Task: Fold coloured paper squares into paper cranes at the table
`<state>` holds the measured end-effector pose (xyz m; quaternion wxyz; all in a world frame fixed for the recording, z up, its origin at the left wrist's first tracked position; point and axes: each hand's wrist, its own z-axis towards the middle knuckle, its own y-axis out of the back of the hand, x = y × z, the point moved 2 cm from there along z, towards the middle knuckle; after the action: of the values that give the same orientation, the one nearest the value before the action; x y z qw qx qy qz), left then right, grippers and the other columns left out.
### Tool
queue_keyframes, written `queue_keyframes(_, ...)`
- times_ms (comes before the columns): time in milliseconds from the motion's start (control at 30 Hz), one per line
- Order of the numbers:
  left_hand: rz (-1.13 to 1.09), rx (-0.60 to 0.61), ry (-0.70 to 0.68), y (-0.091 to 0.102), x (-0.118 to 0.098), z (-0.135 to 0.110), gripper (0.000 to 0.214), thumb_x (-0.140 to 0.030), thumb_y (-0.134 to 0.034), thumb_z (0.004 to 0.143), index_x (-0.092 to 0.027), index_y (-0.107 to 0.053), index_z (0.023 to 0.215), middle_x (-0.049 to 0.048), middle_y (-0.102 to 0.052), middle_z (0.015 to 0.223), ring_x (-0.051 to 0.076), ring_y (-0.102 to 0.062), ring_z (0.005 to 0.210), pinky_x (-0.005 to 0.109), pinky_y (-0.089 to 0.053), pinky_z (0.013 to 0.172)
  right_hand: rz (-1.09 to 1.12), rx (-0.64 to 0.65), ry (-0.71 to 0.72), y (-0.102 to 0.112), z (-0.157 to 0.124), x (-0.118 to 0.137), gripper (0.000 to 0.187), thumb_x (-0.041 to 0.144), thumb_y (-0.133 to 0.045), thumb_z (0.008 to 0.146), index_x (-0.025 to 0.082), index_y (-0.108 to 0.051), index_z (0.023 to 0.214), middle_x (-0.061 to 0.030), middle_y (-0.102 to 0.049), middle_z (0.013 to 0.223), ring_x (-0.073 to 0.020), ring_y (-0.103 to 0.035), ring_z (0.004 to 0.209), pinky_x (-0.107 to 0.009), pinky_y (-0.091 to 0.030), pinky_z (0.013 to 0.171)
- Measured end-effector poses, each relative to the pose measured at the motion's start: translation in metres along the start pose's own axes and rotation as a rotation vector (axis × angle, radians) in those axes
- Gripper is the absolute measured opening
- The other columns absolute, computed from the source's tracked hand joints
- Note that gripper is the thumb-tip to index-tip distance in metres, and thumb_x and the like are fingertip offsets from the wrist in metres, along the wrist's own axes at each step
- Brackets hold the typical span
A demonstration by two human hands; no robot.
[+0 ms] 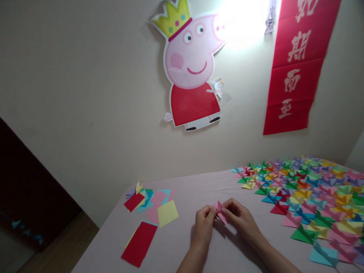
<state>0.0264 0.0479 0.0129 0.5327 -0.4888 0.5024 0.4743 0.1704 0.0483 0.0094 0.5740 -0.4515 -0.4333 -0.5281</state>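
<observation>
A small pink origami crane (220, 212) is held between my two hands, a little above the table's pale cloth. My left hand (205, 222) pinches its left side between thumb and fingers. On the other side, the thumb and fingers of my right hand (241, 220) grip the folded paper. Parts of the crane are covered by my fingertips. Off to the right of my right hand, many finished paper cranes (305, 233) in mixed colours stand in rows.
Loose squares of coloured paper, among them a yellow sheet (167, 213), lie left of my hands. Nearer the front edge is a stack topped by a red sheet (140, 243). Behind the table (182, 246) rises a wall with a pig cutout (193, 72) and a red banner (292, 76).
</observation>
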Motion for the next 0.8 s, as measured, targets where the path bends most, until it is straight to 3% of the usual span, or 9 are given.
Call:
queue_keyframes(200, 0.042, -0.003, -0.046, -0.003, 0.003, -0.001, 0.035, -0.051, -0.071, 0.071, -0.016, -0.068, 0.068, 0.0008, -0.058, 0.063, 0.016, -0.048, 0.064, 0.026, -0.037, 0.063, 0.027, -0.033, -0.002, 0.001, 0.001, -0.001, 0.041, 0.058, -0.078, 0.067, 0.021, -0.06, 0.069, 0.0024, -0.057, 0.063, -0.015, -0.052, 0.059, -0.029, -0.044, 0.055)
queue_keyframes(367, 0.061, -0.04, -0.059, -0.003, 0.013, 0.001, 0.04, -0.056, -0.069, 0.073, -0.017, -0.065, 0.064, 0.0002, -0.058, 0.061, 0.016, -0.048, 0.062, 0.025, -0.037, 0.062, 0.036, -0.066, 0.042, -0.001, 0.001, -0.002, 0.037, 0.054, -0.077, 0.069, 0.023, -0.058, 0.073, 0.0027, -0.056, 0.068, -0.0159, -0.053, 0.063, -0.029, -0.046, 0.057)
queue_keyframes(600, 0.047, -0.068, -0.093, -0.002, 0.017, 0.003, 0.039, -0.053, -0.071, 0.072, -0.017, -0.065, 0.062, 0.0004, -0.059, 0.06, 0.015, -0.048, 0.061, 0.025, -0.037, 0.061, 0.083, -0.05, -0.004, -0.001, 0.002, -0.007, 0.041, 0.055, -0.077, 0.069, 0.025, -0.061, 0.091, 0.0032, -0.059, 0.069, -0.0166, -0.057, 0.062, -0.029, -0.048, 0.056)
queue_keyframes(800, -0.006, -0.093, -0.1, -0.003, 0.015, 0.002, 0.031, -0.048, -0.072, 0.071, -0.017, -0.069, 0.069, 0.0028, -0.066, 0.067, 0.018, -0.054, 0.064, 0.027, -0.042, 0.063, -0.002, -0.009, -0.053, -0.004, 0.001, -0.003, 0.041, 0.06, -0.072, 0.071, 0.02, -0.066, 0.072, 0.0002, -0.062, 0.063, -0.0163, -0.055, 0.058, -0.029, -0.045, 0.054)
